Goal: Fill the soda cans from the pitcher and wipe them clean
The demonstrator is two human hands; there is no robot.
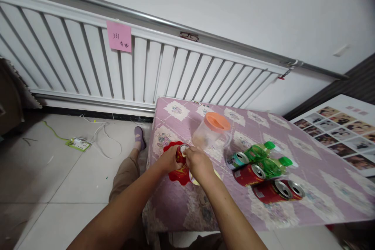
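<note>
A red drink can point(181, 155) stands near the table's left end, with my left hand point(170, 160) wrapped around its side. My right hand point(197, 160) is closed at the can's top, fingers bent against the rim. Whatever lies between those fingertips is hidden. Beneath the can is a red scalloped mat point(179, 177). A pale yellow and white item point(195, 179) shows partly under my right wrist; its kind is unclear. Just behind my hands is a clear plastic pitcher point(202, 134) with an orange lid point(216, 121).
Right of my hands lie several red cans point(249, 174), a light blue can point(236, 160) and two green-capped bottles point(260, 150). A flowered purple cloth covers the table point(234, 218). A white radiator point(146, 66) runs behind it. A photo board point(340, 129) leans at right; a power strip point(79, 144) lies on the floor.
</note>
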